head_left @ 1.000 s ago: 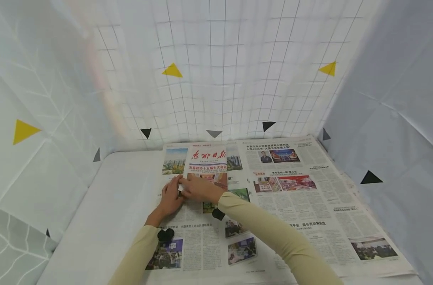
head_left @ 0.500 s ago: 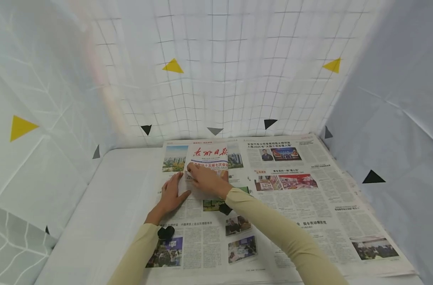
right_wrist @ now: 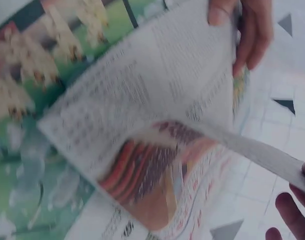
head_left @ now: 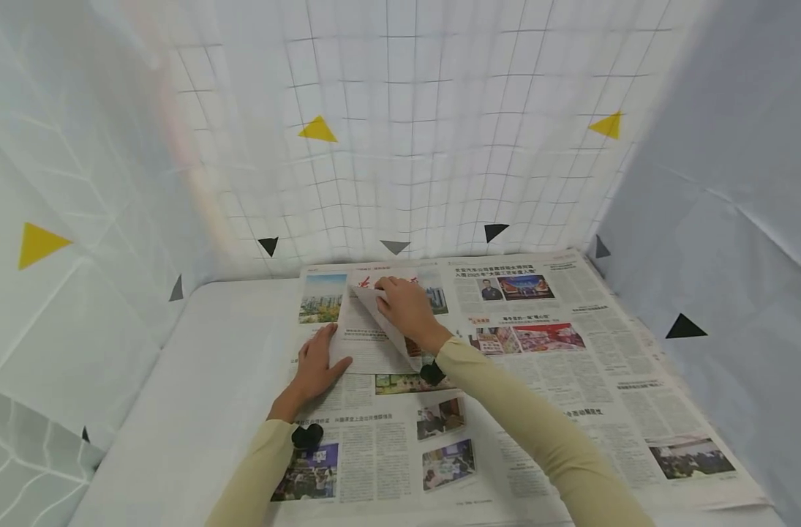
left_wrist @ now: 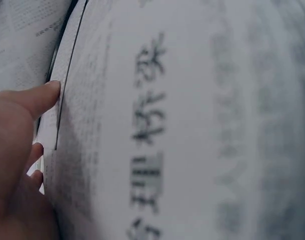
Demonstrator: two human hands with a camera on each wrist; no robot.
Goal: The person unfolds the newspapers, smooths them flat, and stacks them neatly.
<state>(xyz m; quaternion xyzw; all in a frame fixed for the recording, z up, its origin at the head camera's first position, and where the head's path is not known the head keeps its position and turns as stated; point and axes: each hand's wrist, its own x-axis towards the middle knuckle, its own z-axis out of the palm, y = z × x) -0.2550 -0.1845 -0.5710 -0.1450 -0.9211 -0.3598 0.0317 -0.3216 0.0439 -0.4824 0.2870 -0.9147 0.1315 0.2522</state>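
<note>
A small folded newspaper (head_left: 374,344) with a red masthead lies on a larger spread of newspaper. My right hand (head_left: 407,311) pinches the left edge of its top layer, which rises as a curved flap (head_left: 385,318) showing its printed inner side. In the right wrist view the lifted flap (right_wrist: 257,152) stretches to the right hand's fingers (right_wrist: 295,212), with a coloured photo below. My left hand (head_left: 317,362) rests at the folded newspaper's left edge, fingers extended. Its thumb (left_wrist: 45,97) touches the paper near the lower edge in the left wrist view.
Spread newspaper sheets (head_left: 538,395) cover the middle and right of the white table (head_left: 196,380). White sheeting (head_left: 400,168) with grid lines stands behind, and pale walls rise at both sides. Yellow, black and grey triangles mark these surfaces.
My right hand has moved from beside the left hand up and to the right, lifting the folded newspaper's top layer into a flap. The left hand stays nearly in place, its thumb now spread.
</note>
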